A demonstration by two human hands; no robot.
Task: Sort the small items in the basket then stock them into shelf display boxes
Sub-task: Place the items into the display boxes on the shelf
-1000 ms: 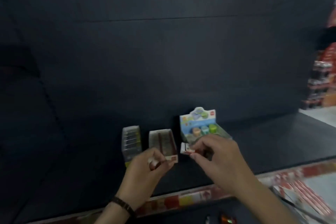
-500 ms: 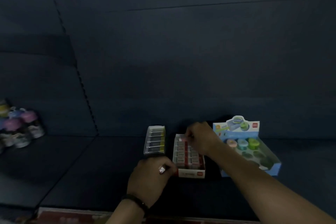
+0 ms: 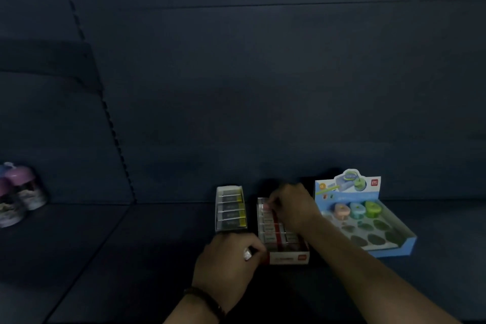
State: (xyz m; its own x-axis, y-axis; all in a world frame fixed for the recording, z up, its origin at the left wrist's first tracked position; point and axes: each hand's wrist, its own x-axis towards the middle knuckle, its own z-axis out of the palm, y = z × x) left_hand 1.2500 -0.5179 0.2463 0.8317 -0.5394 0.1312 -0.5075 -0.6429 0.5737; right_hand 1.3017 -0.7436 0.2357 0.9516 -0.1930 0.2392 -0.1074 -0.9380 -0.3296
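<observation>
Three display boxes stand in a row on a dark shelf. The middle red-and-white box [image 3: 289,258] holds rows of small white erasers. My right hand [image 3: 292,205] reaches over its far end, fingers curled around a small eraser [image 3: 266,206] at the back row. My left hand [image 3: 231,260] is at the box's front left corner, pinching a small silvery-white item [image 3: 248,254]. To the left sits a white box of yellow-and-black erasers [image 3: 231,209]. On the right a blue box [image 3: 394,244] holds three coloured sharpeners [image 3: 357,209] at its back.
Several pink- and purple-capped bottles [image 3: 18,192] stand at the far left of the shelf. The dark back wall rises right behind the boxes. Bare shelf lies between the bottles and the boxes.
My view has swung onto the shelf. My right hand moved from the box's front to its far end with the eraser. My left hand dropped to the box's front left corner.
</observation>
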